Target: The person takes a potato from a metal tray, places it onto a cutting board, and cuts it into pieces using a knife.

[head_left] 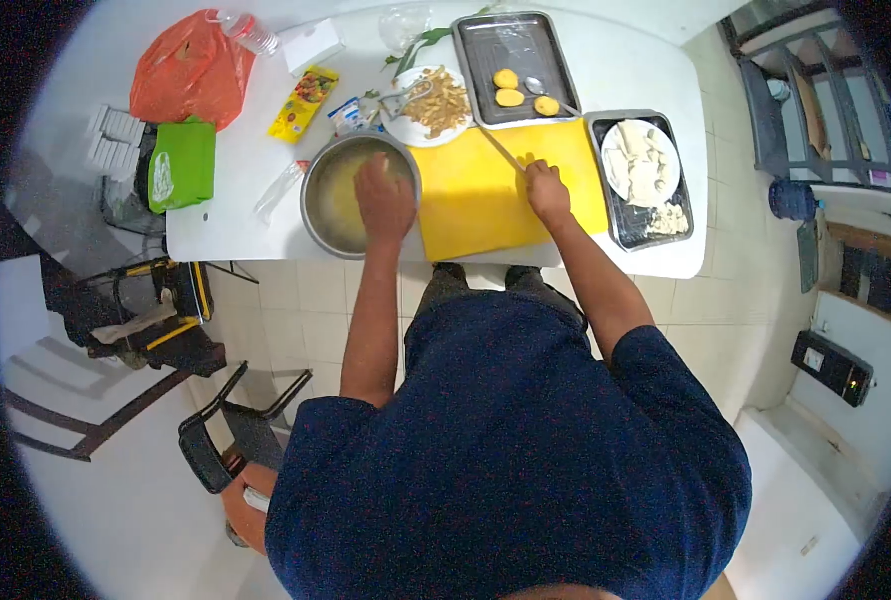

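My left hand [385, 200] is over and partly inside a steel bowl [323, 222] of cloudy liquid; its fingertips and anything in them are hard to make out. My right hand [547, 190] is closed on the handle of a knife [502, 148], above the yellow cutting board [476, 205]. The blade points up and left toward a white plate [399, 129] of brown shredded food [441, 103]. Behind the board, a dark tray [511, 55] holds several yellow pieces [509, 97] and a spoon [534, 86].
At the right, another tray [621, 225] bears a plate of white pieces [643, 165] and chopped bits [669, 220]. Leftward are a red bag [191, 75], green bag [183, 165], bottle [250, 33] and yellow packet [304, 104]. A chair [251, 435] stands at lower left.
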A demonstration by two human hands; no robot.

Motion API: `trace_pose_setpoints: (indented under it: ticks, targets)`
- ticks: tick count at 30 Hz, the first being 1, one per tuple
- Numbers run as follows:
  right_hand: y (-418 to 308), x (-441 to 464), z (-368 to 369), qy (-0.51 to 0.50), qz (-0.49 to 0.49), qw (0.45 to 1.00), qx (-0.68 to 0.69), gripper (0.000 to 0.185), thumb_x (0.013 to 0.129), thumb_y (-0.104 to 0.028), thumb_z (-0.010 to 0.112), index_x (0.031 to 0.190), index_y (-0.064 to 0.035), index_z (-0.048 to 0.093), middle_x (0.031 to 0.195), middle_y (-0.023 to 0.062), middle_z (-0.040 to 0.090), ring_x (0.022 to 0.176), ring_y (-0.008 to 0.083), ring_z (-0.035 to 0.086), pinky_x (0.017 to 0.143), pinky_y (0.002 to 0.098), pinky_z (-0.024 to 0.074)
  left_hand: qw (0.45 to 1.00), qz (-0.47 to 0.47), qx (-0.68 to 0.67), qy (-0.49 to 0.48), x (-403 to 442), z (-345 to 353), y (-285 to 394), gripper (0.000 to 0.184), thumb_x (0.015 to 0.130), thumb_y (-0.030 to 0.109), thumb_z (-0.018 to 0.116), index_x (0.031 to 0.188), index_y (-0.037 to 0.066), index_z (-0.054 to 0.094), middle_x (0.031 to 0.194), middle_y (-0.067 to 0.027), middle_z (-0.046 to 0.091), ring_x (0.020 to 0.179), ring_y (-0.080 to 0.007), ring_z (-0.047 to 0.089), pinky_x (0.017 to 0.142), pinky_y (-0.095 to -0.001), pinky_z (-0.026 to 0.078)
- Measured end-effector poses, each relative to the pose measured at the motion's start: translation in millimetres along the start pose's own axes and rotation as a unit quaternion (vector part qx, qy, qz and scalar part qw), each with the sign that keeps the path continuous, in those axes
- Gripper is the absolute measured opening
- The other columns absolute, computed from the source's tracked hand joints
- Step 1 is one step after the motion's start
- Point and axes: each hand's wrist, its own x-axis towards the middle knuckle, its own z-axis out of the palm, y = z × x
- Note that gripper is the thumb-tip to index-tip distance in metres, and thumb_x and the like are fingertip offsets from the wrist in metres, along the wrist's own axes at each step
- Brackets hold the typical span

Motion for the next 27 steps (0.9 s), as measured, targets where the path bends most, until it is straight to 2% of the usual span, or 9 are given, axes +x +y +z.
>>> trace_pose_setpoints:
  ticks: [3,5,9,11,14,18,21,24,27]
  targets:
    - [-4.7,-2.0,4.7,-0.018,0.002,0.999,-0.027,0.025,0.084,-0.01,0.048,0.108,-0.009,0.055,0.111,0.0096,0.052,0.105,0.0334,0.051,0.078,0.0422,0.0549,0.998,-0.04,-0.042,0.002,-0.7,-16.6,-21.6,0.04,0.075,0.007,0.056,0.113,-0.001,0.05,0.103,-0.0208,0.055,0.098,-0.037,0.051,0.087,-0.0473,0.04]
    - [-4.0,-7.0,8.1,0.02,0.002,1.0,0.009,0.021,0.086,-0.009,0.046,0.105,-0.0087,0.054,0.111,0.0096,0.053,0.104,0.0333,0.051,0.077,0.0429,0.0534,0.996,-0.051,-0.078,-0.011,-9.1,-8.8,-31.8,0.036,0.075,0.008,0.058,0.109,-0.001,0.052,0.098,-0.0203,0.056,0.095,-0.0366,0.053,0.084,-0.0467,0.041]
    - [-3.7,-8.0,16.7,0.06,0.028,0.997,0.043,0.02,0.083,-0.011,0.051,0.103,-0.0081,0.056,0.108,0.012,0.055,0.101,0.0347,0.052,0.077,0.044,0.0514,0.988,0.07,-0.134,-0.038,-31.6,3.6,-16.2,0.021,0.076,0.008,0.059,0.095,0.0,0.056,0.087,-0.017,0.058,0.084,-0.0348,0.056,0.076,-0.0441,0.045]
    - [1.0,-9.0,17.0,0.04,-0.011,0.994,0.097,0.022,0.08,-0.012,0.058,0.101,-0.0066,0.057,0.099,0.0162,0.058,0.096,0.0372,0.055,0.073,0.0446,0.0513,0.969,0.163,-0.176,-0.061,-40.0,7.2,11.6,0.014,0.076,0.007,0.058,0.089,0.0,0.058,0.083,-0.0151,0.058,0.08,-0.0343,0.056,0.073,-0.0427,0.046]
    - [2.9,-14.2,-1.1,0.037,0.0,0.975,0.218,0.025,0.075,-0.012,0.066,0.096,-0.0032,0.057,0.087,0.0213,0.061,0.085,0.0412,0.058,0.07,0.045,0.0491,0.936,0.203,-0.237,-0.161,-46.4,32.2,44.9,0.012,0.077,0.005,0.057,0.088,0.001,0.058,0.085,-0.0135,0.059,0.081,-0.034,0.056,0.072,-0.0417,0.047]
    - [13.4,-30.0,-12.6,0.12,0.046,0.942,0.31,0.028,0.073,-0.01,0.07,0.095,0.0005,0.055,0.081,0.0225,0.062,0.076,0.0414,0.061,0.067,0.0426,0.0476,0.906,0.172,-0.259,-0.287,-37.2,68.2,76.3,0.019,0.08,0.008,0.058,0.098,0.003,0.06,0.096,-0.0173,0.06,0.094,-0.0373,0.055,0.088,-0.044,0.045]
    - [28.4,-51.6,-23.9,0.094,0.078,0.942,0.312,0.028,0.073,-0.01,0.071,0.093,0.0019,0.055,0.072,0.0164,0.056,0.065,0.0253,0.055,0.062,0.0355,0.0442,0.901,0.189,-0.254,-0.296,-24.1,106.7,91.4,0.023,0.077,0.006,0.06,0.1,0.003,0.061,0.099,-0.0168,0.059,0.098,-0.0365,0.054,0.088,-0.0435,0.044]
    - [40.9,-77.1,-27.8,0.08,0.097,0.939,0.319,0.028,0.074,-0.011,0.071,0.094,0.0022,0.055,0.07,0.0137,0.054,0.062,0.0211,0.051,0.06,0.0343,0.0429,0.901,0.193,-0.259,-0.291,-14.6,132.5,110.0,0.027,0.074,0.003,0.06,0.101,0.003,0.062,0.1,-0.0164,0.058,0.098,-0.0354,0.054,0.088,-0.0431,0.044]
    - [50.5,-101.7,-30.3,0.062,0.126,0.943,0.301,0.032,0.074,-0.012,0.072,0.097,0.0032,0.056,0.078,0.0167,0.061,0.071,0.0224,0.059,0.065,0.0334,0.0462,0.878,0.212,-0.251,-0.349,-13.1,155.7,116.6,0.026,0.075,0.001,0.059,0.1,0.003,0.063,0.107,-0.0168,0.056,0.104,-0.037,0.052,0.091,-0.0422,0.044]
